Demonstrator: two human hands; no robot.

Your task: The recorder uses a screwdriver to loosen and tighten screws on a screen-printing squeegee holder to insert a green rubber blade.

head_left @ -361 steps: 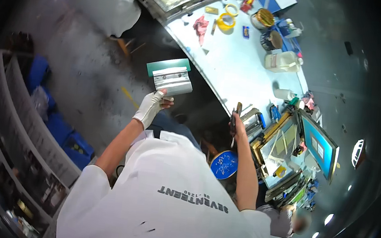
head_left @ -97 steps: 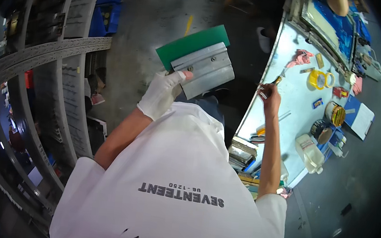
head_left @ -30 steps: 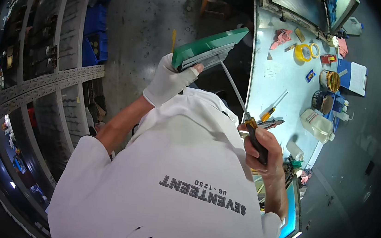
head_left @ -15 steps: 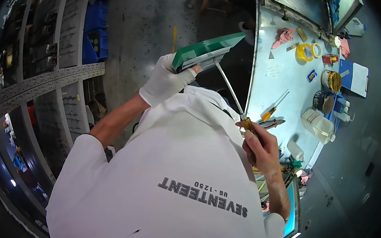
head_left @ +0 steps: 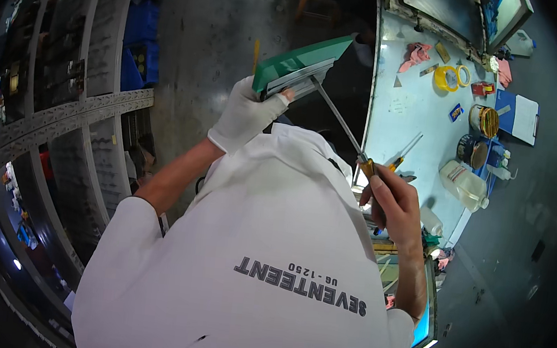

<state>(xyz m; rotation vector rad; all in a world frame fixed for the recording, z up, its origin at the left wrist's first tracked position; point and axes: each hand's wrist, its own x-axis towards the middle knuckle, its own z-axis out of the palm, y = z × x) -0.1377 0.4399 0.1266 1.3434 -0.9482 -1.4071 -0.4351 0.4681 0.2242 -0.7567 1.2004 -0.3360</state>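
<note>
Pale-blue tabletop (head_left: 424,114) spreads ahead of and to the right of the right grip (head_left: 394,200); green-bladed squeegee (head_left: 299,71), its blade set in a metal holder, is grasped in the gloved left grip (head_left: 247,116), thumb pressed on the metal, ahead and left of the right grip; translucent jug (head_left: 462,185) sits to the right grip's right; screwdriver (head_left: 340,121), its handle clasped in the right grip, slants toward the left one, its tip at the holder; second screwdriver (head_left: 396,163) lies just beyond the right grip; yellow tape roll (head_left: 439,77) rests farther ahead.
</note>
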